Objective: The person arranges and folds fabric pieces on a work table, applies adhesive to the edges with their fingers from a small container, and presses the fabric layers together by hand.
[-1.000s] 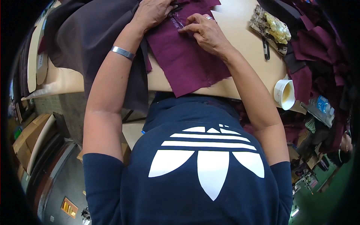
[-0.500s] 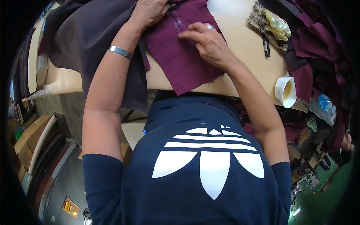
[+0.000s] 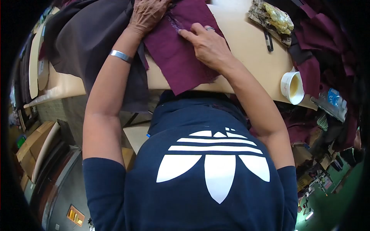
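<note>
A maroon cloth piece (image 3: 173, 63) with frayed edges lies on the table, its near corner at the table's front edge. My left hand (image 3: 149, 14) rests on the cloth's upper left side, where it meets a dark brown cloth (image 3: 88, 42); its fingertips are partly cut off by the frame's top. My right hand (image 3: 206, 44) touches the maroon cloth with its index finger stretched out and the other fingers curled. That fingertip is at a shiny, glue-like streak (image 3: 172, 22) on the cloth.
On the table (image 3: 246, 69) at the right stand a white cup (image 3: 287, 86) of yellowish liquid, a black-handled tool (image 3: 268, 41) and a crusted block with a yellow lump (image 3: 278, 19). Maroon and dark cloths (image 3: 322, 32) are heaped at the far right.
My right index finger has moved up and left along the streak. The cloths and both hands sit slightly further left in the view. My left hand still rests on the cloth.
</note>
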A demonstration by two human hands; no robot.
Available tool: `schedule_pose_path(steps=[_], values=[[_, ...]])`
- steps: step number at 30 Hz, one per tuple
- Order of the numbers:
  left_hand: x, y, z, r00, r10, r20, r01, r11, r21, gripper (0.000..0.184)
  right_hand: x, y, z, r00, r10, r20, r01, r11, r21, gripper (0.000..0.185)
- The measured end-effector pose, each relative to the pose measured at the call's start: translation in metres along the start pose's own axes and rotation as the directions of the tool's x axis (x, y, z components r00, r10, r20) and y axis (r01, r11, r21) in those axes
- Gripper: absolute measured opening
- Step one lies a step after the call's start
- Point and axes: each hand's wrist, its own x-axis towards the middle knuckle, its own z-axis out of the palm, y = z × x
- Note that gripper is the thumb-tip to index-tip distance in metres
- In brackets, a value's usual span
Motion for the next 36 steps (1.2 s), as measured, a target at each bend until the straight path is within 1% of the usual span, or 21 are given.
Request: schedule_pose_path(steps=[1, 2, 3, 5, 7, 8, 9, 11, 13, 14, 15, 17, 18, 21, 24, 27, 29, 31, 33, 34, 36], values=[[0.001, 0.004, -0.006, 0.994, 0.06, -0.089, -0.056, 0.997, 0.054, 0.015, -0.001, -0.003, 0.001, 1.0, -0.022, 0.005, 0.022, 0.999, -0.023, 0.037], [-0.003, 0.009, -0.011, 0.995, 0.083, -0.062, -0.08, 0.996, 0.04, 0.02, -0.004, -0.005, 0.0, 0.999, -0.043, 0.013, 0.043, 0.998, -0.051, 0.041], [-0.011, 0.018, -0.022, 0.995, 0.094, -0.025, -0.092, 0.992, 0.087, 0.024, -0.009, -0.005, -0.003, 0.998, -0.06, 0.024, 0.062, 0.994, -0.085, 0.045], [-0.027, 0.039, -0.032, 0.991, 0.125, 0.041, -0.128, 0.989, 0.069, 0.024, -0.025, -0.004, -0.01, 0.991, -0.121, 0.048, 0.123, 0.991, -0.042, 0.04], [-0.043, 0.056, -0.045, 0.981, 0.042, 0.188, -0.071, 0.986, 0.152, 0.025, -0.041, 0.0, -0.018, 0.99, -0.129, 0.053, 0.126, 0.99, 0.055, 0.035], [-0.048, 0.058, -0.049, 0.968, -0.046, 0.248, -0.002, 0.982, 0.189, 0.024, -0.052, 0.003, -0.029, 0.999, -0.048, 0.027, 0.043, 0.986, 0.162, 0.031], [-0.053, 0.057, -0.051, 0.943, -0.135, 0.305, 0.064, 0.97, 0.233, 0.023, -0.065, 0.008, -0.045, 0.998, 0.061, -0.025, -0.055, 0.976, 0.209, 0.031], [-0.058, 0.056, -0.051, 0.923, -0.267, 0.275, 0.225, 0.958, 0.175, 0.021, -0.098, 0.022, -0.086, 0.956, 0.269, -0.116, -0.219, 0.92, 0.326, 0.03], [-0.063, 0.057, -0.052, 0.856, -0.361, 0.37, 0.332, 0.933, 0.143, 0.034, -0.142, 0.045, -0.129, 0.906, 0.377, -0.19, -0.372, 0.926, 0.064, 0.033], [-0.066, 0.059, -0.051, 0.855, -0.366, 0.367, 0.337, 0.931, 0.142, 0.039, -0.166, 0.053, -0.147, 0.883, 0.448, -0.139, -0.464, 0.878, -0.116, 0.039], [-0.07, 0.061, -0.048, 0.854, -0.371, 0.365, 0.342, 0.929, 0.144, 0.044, -0.188, 0.059, -0.159, 0.846, 0.523, -0.104, -0.528, 0.797, -0.294, 0.044], [-0.076, 0.057, -0.042, 0.843, -0.374, 0.387, 0.415, 0.909, -0.026, 0.049, -0.22, 0.069, -0.166, 0.789, 0.611, -0.057, -0.574, 0.701, -0.423, 0.05], [-0.078, 0.055, -0.041, 0.836, -0.373, 0.401, 0.448, 0.887, -0.109, 0.052, -0.23, 0.075, -0.164, 0.751, 0.66, -0.025, -0.609, 0.678, -0.411, 0.051], [-0.078, 0.049, -0.039, 0.824, -0.367, 0.432, 0.477, 0.861, -0.178, 0.056, -0.236, 0.085, -0.154, 0.746, 0.665, -0.03, -0.614, 0.669, -0.42, 0.052], [-0.079, 0.046, -0.036, 0.84, -0.346, 0.418, 0.455, 0.868, -0.197, 0.055, -0.228, 0.083, -0.151, 0.686, 0.727, 0.029, -0.626, 0.61, -0.485, 0.052], [-0.08, 0.046, -0.034, 0.846, -0.349, 0.402, 0.454, 0.868, -0.201, 0.054, -0.242, 0.094, -0.158, 0.769, 0.637, -0.049, -0.612, 0.713, -0.342, 0.053], [-0.08, 0.048, -0.036, 0.846, -0.352, 0.4, 0.46, 0.861, -0.217, 0.053, -0.235, 0.079, -0.17, 0.776, 0.62, -0.118, -0.618, 0.707, -0.344, 0.052], [-0.077, 0.05, -0.039, 0.851, -0.35, 0.392, 0.465, 0.849, -0.251, 0.053, -0.229, 0.061, -0.176, 0.767, 0.635, -0.094, -0.602, 0.661, -0.447, 0.044], [-0.081, 0.049, -0.035, 0.855, -0.36, 0.374, 0.464, 0.853, -0.239, 0.055, -0.219, 0.045, -0.176, 0.701, 0.712, 0.026, -0.582, 0.594, -0.555, 0.035], [-0.081, 0.05, -0.036, 0.861, -0.359, 0.361, 0.454, 0.862, -0.226, 0.055, -0.21, 0.039, -0.172, 0.702, 0.712, 0.027, -0.567, 0.581, -0.584, 0.025], [-0.08, 0.052, -0.038, 0.856, -0.367, 0.365, 0.458, 0.865, -0.203, 0.057, -0.183, 0.031, -0.164, 0.819, 0.574, -0.01, -0.493, 0.694, -0.524, 0.022]])
